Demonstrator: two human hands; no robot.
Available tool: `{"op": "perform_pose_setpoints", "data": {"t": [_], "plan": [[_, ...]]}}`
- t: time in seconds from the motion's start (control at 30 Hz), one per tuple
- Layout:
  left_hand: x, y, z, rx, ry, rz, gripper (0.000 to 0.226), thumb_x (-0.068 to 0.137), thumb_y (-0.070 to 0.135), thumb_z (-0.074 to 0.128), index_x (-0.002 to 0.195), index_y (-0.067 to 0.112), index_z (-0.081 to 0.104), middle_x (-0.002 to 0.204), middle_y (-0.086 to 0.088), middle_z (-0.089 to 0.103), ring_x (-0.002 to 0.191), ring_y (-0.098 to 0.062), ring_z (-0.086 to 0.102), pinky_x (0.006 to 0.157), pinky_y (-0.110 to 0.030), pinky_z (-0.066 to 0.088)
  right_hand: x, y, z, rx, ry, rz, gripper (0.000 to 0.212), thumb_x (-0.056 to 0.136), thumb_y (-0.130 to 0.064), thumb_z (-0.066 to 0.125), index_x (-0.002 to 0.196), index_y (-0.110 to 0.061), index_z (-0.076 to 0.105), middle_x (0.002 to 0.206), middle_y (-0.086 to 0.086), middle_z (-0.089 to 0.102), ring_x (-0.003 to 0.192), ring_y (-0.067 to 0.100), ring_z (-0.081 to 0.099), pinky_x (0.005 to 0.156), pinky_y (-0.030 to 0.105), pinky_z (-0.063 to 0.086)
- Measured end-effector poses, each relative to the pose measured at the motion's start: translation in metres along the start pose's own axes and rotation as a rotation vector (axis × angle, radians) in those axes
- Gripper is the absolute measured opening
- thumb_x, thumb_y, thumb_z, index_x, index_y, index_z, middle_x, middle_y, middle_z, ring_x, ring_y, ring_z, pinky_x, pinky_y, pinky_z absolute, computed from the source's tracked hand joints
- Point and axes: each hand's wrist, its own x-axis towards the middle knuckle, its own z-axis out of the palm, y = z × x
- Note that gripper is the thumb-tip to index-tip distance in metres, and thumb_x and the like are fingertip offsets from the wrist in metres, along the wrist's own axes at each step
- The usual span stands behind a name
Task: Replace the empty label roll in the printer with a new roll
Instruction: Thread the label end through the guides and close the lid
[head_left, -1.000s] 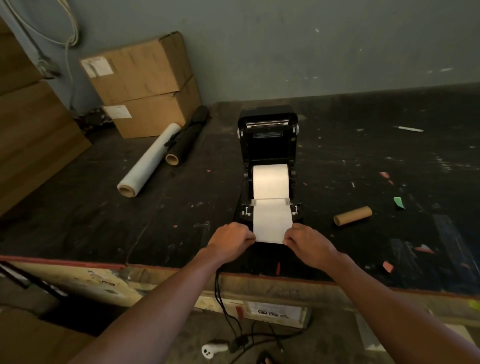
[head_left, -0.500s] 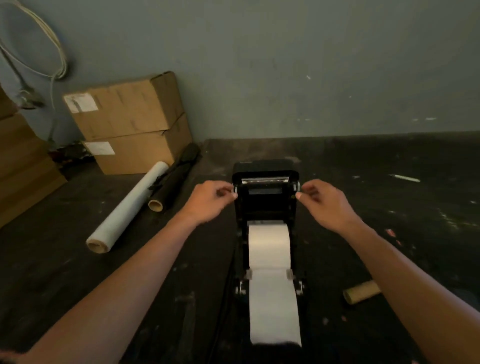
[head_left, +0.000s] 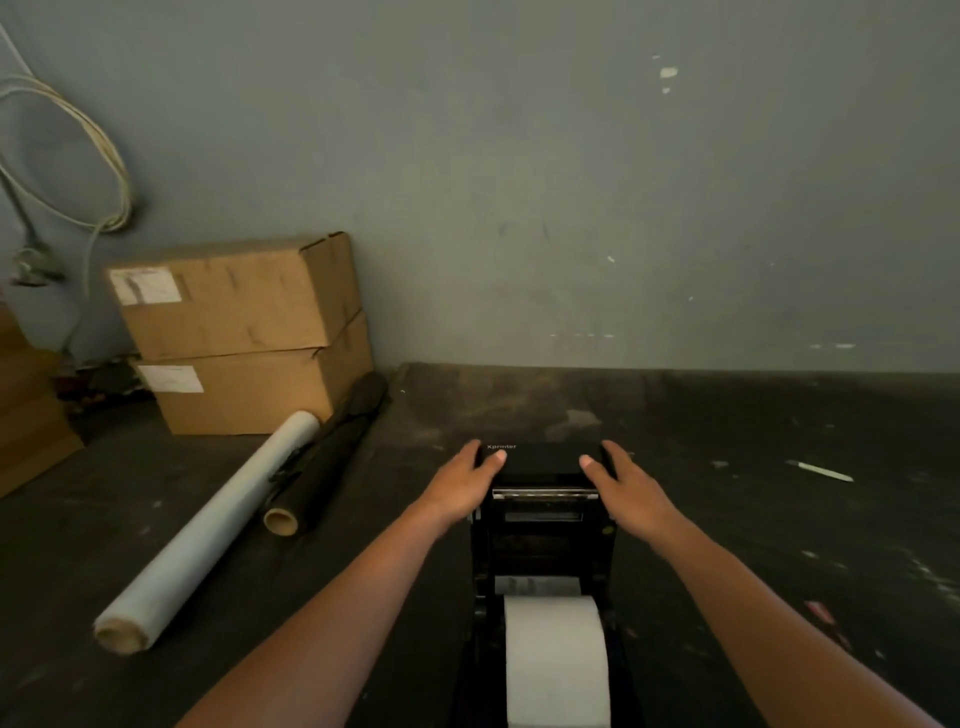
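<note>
The black label printer (head_left: 543, 540) stands open on the dark table, its lid (head_left: 543, 462) raised toward the wall. A white label roll (head_left: 555, 654) sits in the bay below the lid, with its paper running off the bottom of the view. My left hand (head_left: 465, 486) grips the lid's top left corner, thumb on the upper face and fingers wrapped round the side. My right hand (head_left: 626, 491) holds the top right corner the same way. The printer's front end is out of view.
Two stacked cardboard boxes (head_left: 244, 332) stand against the wall at the back left. A clear film roll (head_left: 208, 530) and a black roll (head_left: 322, 467) lie beside them. A looped cable (head_left: 78, 171) hangs on the wall. A white scrap (head_left: 821, 471) lies at the right.
My hands left the paper's front edge, reached the lid's sides, and now sit on its top corners. The view has tilted up, so the printer's front and the empty core are gone.
</note>
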Motion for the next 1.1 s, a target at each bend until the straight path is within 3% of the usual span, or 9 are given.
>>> {"op": "perform_pose_setpoints", "data": {"t": [0.17,0.3,0.43,0.6,0.73,0.83,0.93,1.0,1.1], "plan": [[-0.019,-0.005,0.008,-0.170,-0.009,0.014,0.061,0.097,0.050,0.039,0.149,0.027,0.019,0.148,-0.008,0.041,0.132,-0.027,0.040,0.095,-0.032,0.033,-0.016,-0.002,0.002,0.152,0.016,0.008,0.064,0.096,-0.043,0.044,0.151,-0.025,0.016,0.152,0.007,0.034,0.132,0.028,0.039,0.092,0.034,0.042],[-0.048,-0.009,0.017,-0.253,0.041,0.064,0.055,0.098,0.046,0.042,0.147,0.033,0.022,0.142,-0.002,0.046,0.127,-0.021,0.045,0.099,-0.031,0.036,-0.043,-0.001,0.000,0.185,0.009,-0.043,0.068,0.096,-0.036,0.049,0.151,-0.024,0.012,0.152,0.006,0.033,0.134,0.026,0.038,0.106,0.039,0.035],[-0.086,-0.016,0.030,-0.272,0.099,0.129,0.034,0.098,0.041,0.044,0.129,0.046,0.031,0.125,0.005,0.055,0.101,0.000,0.057,0.080,-0.015,0.044,-0.073,0.007,-0.003,0.182,-0.047,-0.064,0.072,0.094,-0.031,0.054,0.151,-0.027,0.010,0.153,0.006,0.030,0.134,0.027,0.039,0.107,0.046,0.038],[-0.137,-0.036,0.052,-0.236,0.182,0.136,0.051,0.097,0.041,0.046,0.142,0.042,0.023,0.126,0.012,0.051,0.112,-0.006,0.052,0.092,-0.022,0.037,-0.120,0.032,0.001,0.172,-0.093,-0.096,0.072,0.089,-0.031,0.062,0.145,-0.034,0.017,0.145,0.005,0.041,0.122,0.022,0.047,0.092,0.032,0.042],[-0.170,-0.051,0.066,-0.200,0.167,0.066,0.062,0.094,0.047,0.047,0.146,0.041,0.014,0.132,0.003,0.055,0.115,-0.014,0.056,0.102,-0.033,0.043,-0.152,0.051,0.011,0.084,-0.060,-0.124,0.074,0.084,-0.031,0.068,0.142,-0.033,0.023,0.141,0.003,0.045,0.126,0.019,0.045,0.102,0.040,0.042],[-0.188,-0.060,0.074,-0.194,0.113,-0.030,0.074,0.091,0.057,0.045,0.149,0.040,0.003,0.145,0.001,0.046,0.131,-0.022,0.045,0.112,-0.045,0.033,-0.175,0.062,0.017,-0.006,-0.069,-0.139,0.077,0.082,-0.033,0.068,0.144,-0.031,0.022,0.146,0.001,0.041,0.132,0.020,0.042,0.105,0.041,0.041],[-0.205,-0.066,0.081,-0.183,0.056,-0.095,0.085,0.084,0.069,0.041,0.150,0.038,-0.002,0.151,-0.001,0.038,0.138,-0.026,0.036,0.113,-0.046,0.027,-0.193,0.072,0.024,-0.086,-0.086,-0.153,0.078,0.083,-0.032,0.068,0.145,-0.030,0.021,0.148,-0.002,0.037,0.132,0.017,0.041,0.106,0.040,0.042],[-0.216,-0.070,0.085,-0.174,0.033,-0.109,0.085,0.085,0.067,0.042,0.150,0.037,-0.003,0.152,-0.001,0.038,0.137,-0.025,0.038,0.111,-0.042,0.032,-0.202,0.076,0.029,-0.128,-0.088,-0.143,0.079,0.083,-0.031,0.067,0.146,-0.029,0.020,0.150,-0.002,0.034,0.132,0.017,0.041,0.106,0.040,0.041],[-0.227,-0.075,0.086,-0.170,0.008,-0.124,0.081,0.089,0.060,0.046,0.151,0.036,-0.001,0.152,0.001,0.038,0.128,-0.016,0.046,0.086,-0.015,0.046,-0.209,0.079,0.034,-0.189,-0.094,-0.133,0.077,0.084,-0.031,0.066,0.146,-0.030,0.021,0.152,-0.002,0.032,0.133,0.019,0.041,0.105,0.039,0.042]]}}
